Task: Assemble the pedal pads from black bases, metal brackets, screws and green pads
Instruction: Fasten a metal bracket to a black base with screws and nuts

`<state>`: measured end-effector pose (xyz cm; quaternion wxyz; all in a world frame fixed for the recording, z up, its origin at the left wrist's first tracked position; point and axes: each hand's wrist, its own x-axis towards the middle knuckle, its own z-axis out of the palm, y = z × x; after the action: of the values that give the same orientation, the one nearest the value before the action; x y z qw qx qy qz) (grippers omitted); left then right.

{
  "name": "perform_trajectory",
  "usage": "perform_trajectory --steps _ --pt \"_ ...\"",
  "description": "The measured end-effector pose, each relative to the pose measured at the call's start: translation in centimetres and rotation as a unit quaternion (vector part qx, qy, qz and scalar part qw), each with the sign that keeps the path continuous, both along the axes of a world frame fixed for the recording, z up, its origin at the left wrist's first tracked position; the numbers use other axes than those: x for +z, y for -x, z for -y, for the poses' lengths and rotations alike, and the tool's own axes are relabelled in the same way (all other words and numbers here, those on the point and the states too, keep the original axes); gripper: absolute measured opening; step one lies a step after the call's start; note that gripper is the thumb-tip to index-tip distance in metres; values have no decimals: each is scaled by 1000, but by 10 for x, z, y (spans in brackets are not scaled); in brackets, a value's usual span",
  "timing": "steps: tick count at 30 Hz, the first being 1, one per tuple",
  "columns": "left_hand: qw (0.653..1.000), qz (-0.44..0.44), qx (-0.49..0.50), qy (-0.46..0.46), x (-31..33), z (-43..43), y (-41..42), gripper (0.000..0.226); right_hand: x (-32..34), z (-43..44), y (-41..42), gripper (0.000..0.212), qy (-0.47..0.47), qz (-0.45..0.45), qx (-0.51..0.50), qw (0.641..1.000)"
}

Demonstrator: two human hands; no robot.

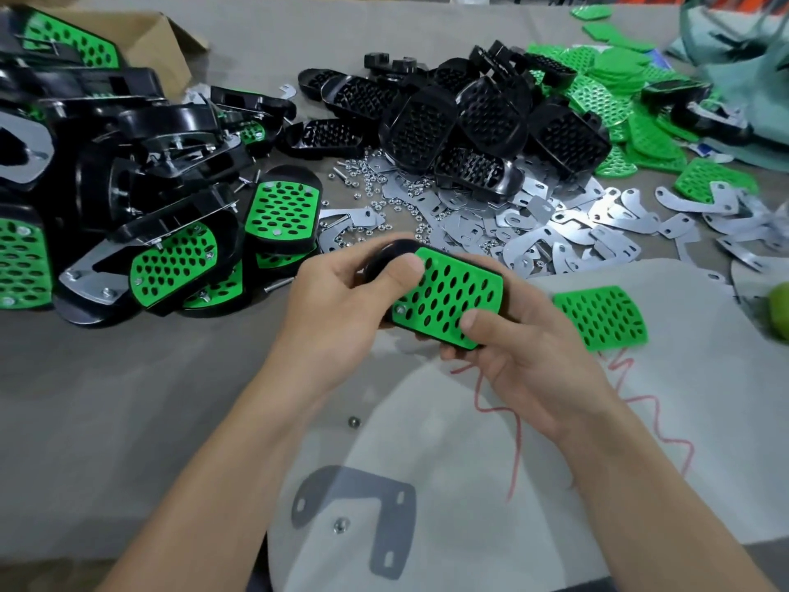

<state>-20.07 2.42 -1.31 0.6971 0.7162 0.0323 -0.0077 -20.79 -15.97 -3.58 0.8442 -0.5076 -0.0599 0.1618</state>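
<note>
Both hands hold one pedal pad [446, 294] above the table, a green perforated pad seated on a black base. My left hand [341, 301] grips its left end, thumb on the green top. My right hand [512, 352] grips the lower right edge, thumb pressing the pad. One screw head shows at the pad's lower left corner. A loose green pad [600, 317] lies just right of my hands. A metal bracket [358, 510] lies on the pale cloth near me, with a nut [340, 525] on it and another nut [353, 422] further up.
Finished pedal pads [170, 258] are heaped at the left by a cardboard box [166, 40]. Black bases [469, 121] are piled at the back centre, green pads [619, 91] at back right. Brackets [555, 232] and nuts [375, 194] are scattered mid-table. A green fruit [779, 309] sits at the right edge.
</note>
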Motion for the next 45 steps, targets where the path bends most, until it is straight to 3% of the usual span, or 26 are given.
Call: perform_trajectory --steps 4,10,13,17,20,27,35,45 --pt "1000 12 20 -12 -1 -3 0 15 -4 -1 2 48 102 60 1 993" --pt "996 13 63 -56 -5 3 0 15 -5 -2 4 44 92 62 13 994" --pt "997 8 26 -65 -1 -1 0 20 -8 -3 7 46 110 92 -11 990" --pt "987 64 -60 -134 9 -18 1 29 -7 -6 6 57 188 183 -66 963" --pt "984 87 -119 -104 13 -17 7 37 -7 -4 6 60 196 201 -93 955" --pt "986 132 -97 -38 6 3 15 31 -5 -6 11 26 199 220 -113 948" --pt "990 132 -51 11 -4 7 19 30 -4 -7 13 22 234 258 -88 933" --pt "988 142 0 -60 -15 17 23 27 -3 -10 13 13 207 227 -114 945"
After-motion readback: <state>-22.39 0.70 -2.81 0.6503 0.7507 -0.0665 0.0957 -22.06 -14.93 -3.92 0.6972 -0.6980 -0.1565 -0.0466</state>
